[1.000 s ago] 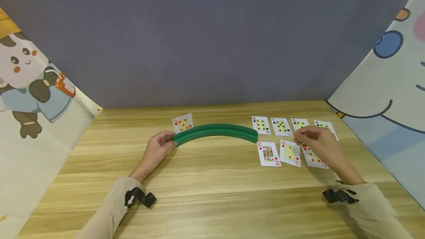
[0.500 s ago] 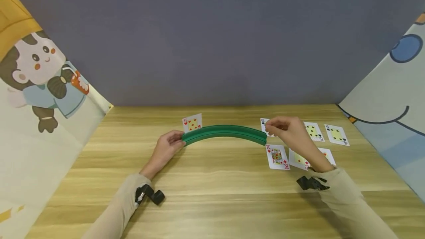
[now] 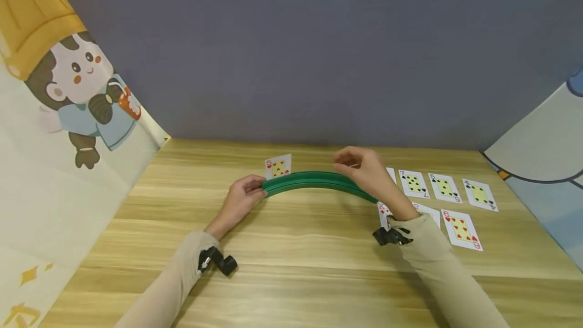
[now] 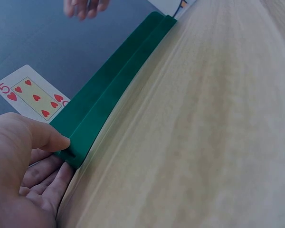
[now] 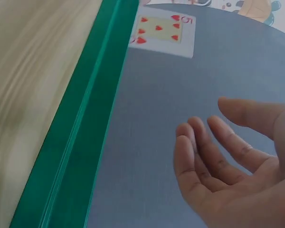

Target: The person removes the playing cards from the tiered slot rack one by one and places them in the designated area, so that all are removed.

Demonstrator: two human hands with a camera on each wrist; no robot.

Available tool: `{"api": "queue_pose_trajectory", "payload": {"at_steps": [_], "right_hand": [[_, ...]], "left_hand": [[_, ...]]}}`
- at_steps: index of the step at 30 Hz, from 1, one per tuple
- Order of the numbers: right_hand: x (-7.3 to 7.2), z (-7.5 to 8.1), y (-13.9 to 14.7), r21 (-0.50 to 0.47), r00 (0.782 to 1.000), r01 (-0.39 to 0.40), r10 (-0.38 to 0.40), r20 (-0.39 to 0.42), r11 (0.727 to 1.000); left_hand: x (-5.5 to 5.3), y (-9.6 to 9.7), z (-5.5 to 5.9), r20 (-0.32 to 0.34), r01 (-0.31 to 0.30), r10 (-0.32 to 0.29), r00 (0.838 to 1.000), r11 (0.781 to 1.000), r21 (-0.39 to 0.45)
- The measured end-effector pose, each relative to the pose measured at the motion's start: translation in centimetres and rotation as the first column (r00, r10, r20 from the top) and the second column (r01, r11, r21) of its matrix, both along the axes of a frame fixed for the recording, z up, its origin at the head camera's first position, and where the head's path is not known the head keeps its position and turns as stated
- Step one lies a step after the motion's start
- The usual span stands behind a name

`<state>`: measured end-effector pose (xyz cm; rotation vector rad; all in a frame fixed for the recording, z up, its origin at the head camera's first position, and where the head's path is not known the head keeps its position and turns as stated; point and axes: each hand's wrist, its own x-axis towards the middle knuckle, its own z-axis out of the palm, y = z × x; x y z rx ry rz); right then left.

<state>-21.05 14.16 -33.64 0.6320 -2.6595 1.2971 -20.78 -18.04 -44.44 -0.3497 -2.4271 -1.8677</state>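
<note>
A curved green card holder (image 3: pixel 309 180) lies on the wooden table. My left hand (image 3: pixel 246 194) pinches its left end; in the left wrist view, the thumb (image 4: pixel 54 138) presses on top with fingers beneath. The five of hearts (image 3: pixel 278 167) stands upright in the holder beside that hand. Over the holder's right half hovers my right hand (image 3: pixel 362 168), its fingers loosely curled. In the right wrist view, nothing sits between that thumb (image 5: pixel 249 114) and the fingers.
Right of the holder lie face-up cards, among them the seven (image 3: pixel 413 184), five (image 3: pixel 445 188) and four of spades (image 3: pixel 480 194). Nearer are a king (image 3: pixel 383 210) and a hearts card (image 3: pixel 462 230). My right forearm partly covers some. A grey panel (image 3: pixel 291 54) closes the back.
My right hand has moved left, from above the cards at the right to over the holder. The left hand keeps its grip on the holder's end. The head view has shifted slightly.
</note>
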Motion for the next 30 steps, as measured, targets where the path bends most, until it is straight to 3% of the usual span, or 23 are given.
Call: {"api": "queue_pose_trajectory", "payload": {"at_steps": [4,9,16,22,30], "right_hand": [[-0.8,0.0,-1.8,-0.056,0.997,-0.042,0.045,0.058,0.998],[-1.8,-0.4,-3.7,-0.116,0.992,-0.038,0.051,0.118,0.993],[-3.0,-3.4,-6.5,-0.159,0.969,-0.065,0.100,0.224,0.985],[-3.1,-5.3,-7.3,-0.095,0.977,-0.062,0.080,0.198,0.994],[-2.8,-5.3,-7.6,-0.066,0.975,-0.096,0.107,0.192,0.993]], "left_hand": [[0.0,0.2,0.0,0.008,0.010,-0.010,1.000,1.000,0.000],[0.1,0.3,-0.1,0.027,0.007,-0.007,1.000,1.000,-0.005],[-0.1,0.3,0.1,0.021,-0.022,0.022,1.000,1.000,-0.003],[-0.1,0.1,0.2,0.035,-0.018,0.019,0.999,1.000,-0.013],[-0.2,0.1,0.0,0.032,-0.013,0.014,0.999,1.000,-0.023]]}}
